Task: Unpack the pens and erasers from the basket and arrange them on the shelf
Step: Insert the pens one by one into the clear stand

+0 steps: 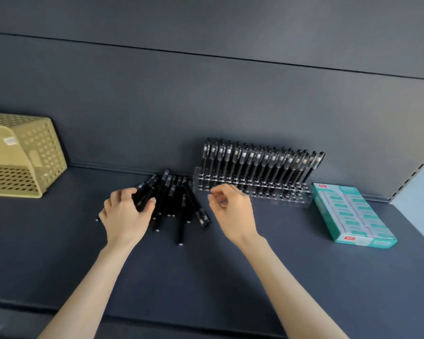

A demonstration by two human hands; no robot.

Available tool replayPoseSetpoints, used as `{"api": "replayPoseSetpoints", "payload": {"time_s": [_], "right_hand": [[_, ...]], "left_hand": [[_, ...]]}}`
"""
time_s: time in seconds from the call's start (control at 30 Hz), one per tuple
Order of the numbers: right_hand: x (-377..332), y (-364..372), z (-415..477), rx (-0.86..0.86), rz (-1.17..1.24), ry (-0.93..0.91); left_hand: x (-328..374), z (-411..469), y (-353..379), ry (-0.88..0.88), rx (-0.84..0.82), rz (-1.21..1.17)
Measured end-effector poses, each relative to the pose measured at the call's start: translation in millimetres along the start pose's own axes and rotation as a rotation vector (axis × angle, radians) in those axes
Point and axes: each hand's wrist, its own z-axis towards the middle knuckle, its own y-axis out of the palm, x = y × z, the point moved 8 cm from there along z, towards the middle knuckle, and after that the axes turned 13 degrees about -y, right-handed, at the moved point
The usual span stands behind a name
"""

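A loose pile of black pens (179, 204) lies on the dark shelf (206, 277) against the back wall. My left hand (125, 216) grips several pens at the pile's left side. My right hand (233, 211) hovers just right of the pile with its fingers loosely curled and nothing in them. Behind my right hand stands a clear acrylic pen rack (255, 189) filled with upright black pens. A teal box of erasers (353, 214) lies flat at the right. The yellow perforated basket (22, 155) lies tipped on its side at the far left.
The dark back wall rises directly behind the rack and pile. A perforated shelf upright (416, 174) bounds the right end. The shelf's front edge (157, 321) runs along the bottom of the view.
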Motion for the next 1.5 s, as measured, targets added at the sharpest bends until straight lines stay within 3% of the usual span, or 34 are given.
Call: {"api": "replayPoseSetpoints", "payload": {"time_s": [0.27, 0.53, 0.87, 1.23, 1.5], "right_hand": [[-13, 84, 8, -0.134, -0.254, 0.259], [-15, 100, 21, -0.076, -0.301, 0.369], [-3, 99, 30, 0.087, -0.158, 0.404], [-4, 93, 29, 0.205, -0.082, 0.356], [-5, 98, 30, 0.193, -0.077, 0.363]], "left_hand": [[-18, 42, 13, 0.203, -0.205, 0.234], [4, 62, 22, 0.291, -0.451, 0.135], [-4, 87, 32, 0.150, -0.537, 0.032], [-6, 93, 29, 0.137, -0.457, -0.052], [-6, 85, 20, 0.124, -0.537, -0.342]]}}
